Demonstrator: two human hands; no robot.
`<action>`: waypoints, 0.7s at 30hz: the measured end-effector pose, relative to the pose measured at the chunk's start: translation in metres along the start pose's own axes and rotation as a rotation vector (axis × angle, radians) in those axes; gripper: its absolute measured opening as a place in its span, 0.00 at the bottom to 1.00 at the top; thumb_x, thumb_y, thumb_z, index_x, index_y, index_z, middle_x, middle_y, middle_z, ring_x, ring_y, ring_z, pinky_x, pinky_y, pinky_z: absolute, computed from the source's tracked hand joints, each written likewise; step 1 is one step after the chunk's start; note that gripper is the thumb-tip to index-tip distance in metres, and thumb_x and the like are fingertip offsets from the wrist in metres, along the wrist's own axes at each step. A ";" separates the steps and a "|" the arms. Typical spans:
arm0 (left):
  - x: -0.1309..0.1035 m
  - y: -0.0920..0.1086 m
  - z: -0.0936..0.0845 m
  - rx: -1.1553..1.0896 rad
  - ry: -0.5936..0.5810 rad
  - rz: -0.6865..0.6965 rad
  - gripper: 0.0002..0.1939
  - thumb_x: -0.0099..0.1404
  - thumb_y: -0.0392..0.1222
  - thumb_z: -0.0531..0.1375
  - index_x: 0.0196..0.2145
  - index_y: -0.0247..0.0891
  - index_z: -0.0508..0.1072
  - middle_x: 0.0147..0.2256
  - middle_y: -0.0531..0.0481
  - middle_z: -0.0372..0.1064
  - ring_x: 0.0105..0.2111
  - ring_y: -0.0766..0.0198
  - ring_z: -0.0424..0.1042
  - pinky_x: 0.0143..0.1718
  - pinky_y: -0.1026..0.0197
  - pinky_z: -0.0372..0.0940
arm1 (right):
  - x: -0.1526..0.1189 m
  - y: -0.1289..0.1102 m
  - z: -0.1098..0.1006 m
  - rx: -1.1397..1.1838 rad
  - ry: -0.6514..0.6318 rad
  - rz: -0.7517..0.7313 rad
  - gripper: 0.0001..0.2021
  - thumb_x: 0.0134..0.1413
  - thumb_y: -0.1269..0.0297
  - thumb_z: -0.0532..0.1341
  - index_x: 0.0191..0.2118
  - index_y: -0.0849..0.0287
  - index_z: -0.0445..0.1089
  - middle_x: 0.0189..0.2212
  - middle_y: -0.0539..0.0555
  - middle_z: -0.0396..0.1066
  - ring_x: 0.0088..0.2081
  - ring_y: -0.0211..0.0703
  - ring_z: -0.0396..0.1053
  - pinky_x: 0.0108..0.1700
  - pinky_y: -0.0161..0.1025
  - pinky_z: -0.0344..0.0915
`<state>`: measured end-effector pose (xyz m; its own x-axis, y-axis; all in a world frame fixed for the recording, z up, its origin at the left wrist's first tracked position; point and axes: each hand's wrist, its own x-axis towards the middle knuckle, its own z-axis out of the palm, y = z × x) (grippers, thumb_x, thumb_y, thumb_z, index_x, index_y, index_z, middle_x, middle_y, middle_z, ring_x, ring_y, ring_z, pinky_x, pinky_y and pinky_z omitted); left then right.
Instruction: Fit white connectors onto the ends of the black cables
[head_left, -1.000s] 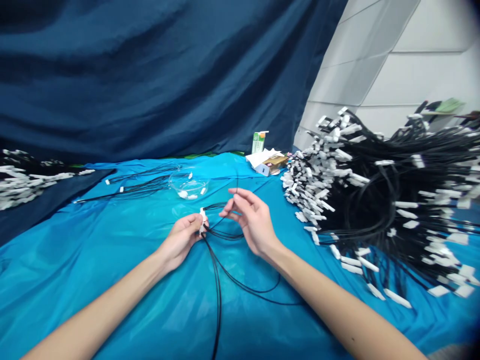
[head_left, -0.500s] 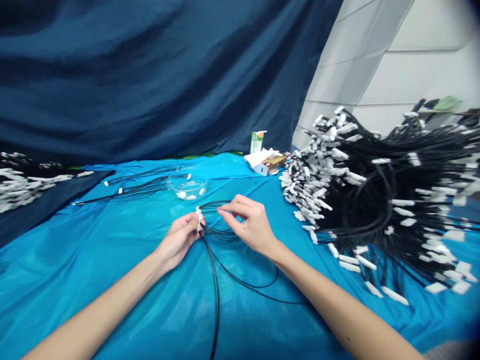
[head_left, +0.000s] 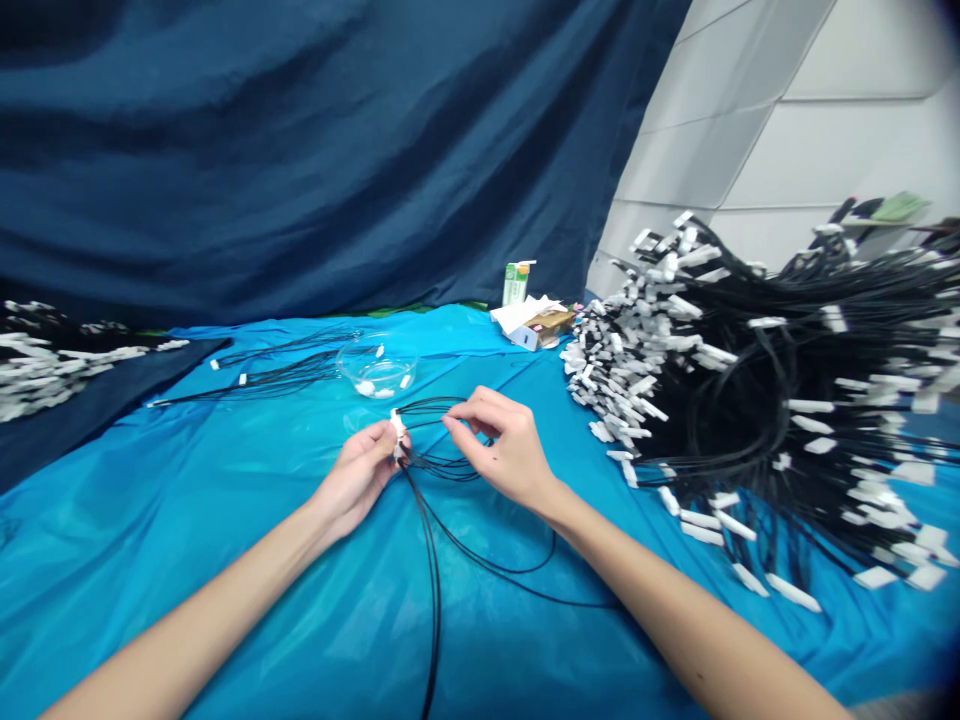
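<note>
Between the thumb and fingers of my left hand (head_left: 365,467) is a white connector (head_left: 397,424), held near the middle of the table. Thin black cables (head_left: 427,404) run from it to the right. My right hand (head_left: 501,440) is closed in a pinch on these cables, a short way from the connector. Other black wires (head_left: 434,590) hang from below the left hand toward the front edge and curve off to the right under my right forearm. The far part of the cables is hidden behind my right hand.
A clear round bowl (head_left: 377,388) with a few white connectors stands behind my hands, beside loose cables (head_left: 292,374). A large heap of black cables with white connectors (head_left: 701,355) fills the right; another pile (head_left: 67,362) lies left. A small open box (head_left: 541,325) and a green-white carton (head_left: 516,284) stand behind.
My right hand has slid slightly to the right along the cables. My left hand keeps its hold on the connector, nearly still. The view has shifted a little.
</note>
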<state>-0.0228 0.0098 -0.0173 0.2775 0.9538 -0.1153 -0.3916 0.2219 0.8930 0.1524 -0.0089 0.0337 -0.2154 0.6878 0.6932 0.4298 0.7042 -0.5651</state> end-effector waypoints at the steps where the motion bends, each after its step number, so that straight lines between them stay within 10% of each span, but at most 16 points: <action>1: 0.000 0.000 0.000 0.000 -0.003 0.001 0.17 0.49 0.42 0.62 0.31 0.27 0.61 0.28 0.50 0.58 0.26 0.76 0.58 0.28 0.72 0.57 | 0.000 0.000 0.000 0.001 0.000 -0.001 0.06 0.50 0.71 0.55 0.28 0.65 0.69 0.22 0.51 0.61 0.24 0.30 0.55 0.26 0.31 0.54; 21: 0.002 0.000 -0.003 0.027 0.010 -0.002 0.19 0.49 0.45 0.63 0.31 0.28 0.61 0.28 0.50 0.59 0.26 0.75 0.58 0.28 0.72 0.56 | 0.002 0.003 -0.003 -0.001 -0.063 -0.087 0.06 0.50 0.72 0.55 0.30 0.64 0.68 0.24 0.51 0.63 0.25 0.31 0.57 0.27 0.30 0.55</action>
<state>-0.0248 0.0118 -0.0188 0.2697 0.9554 -0.1207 -0.3671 0.2178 0.9043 0.1562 -0.0059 0.0348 -0.3068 0.6340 0.7098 0.4076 0.7615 -0.5040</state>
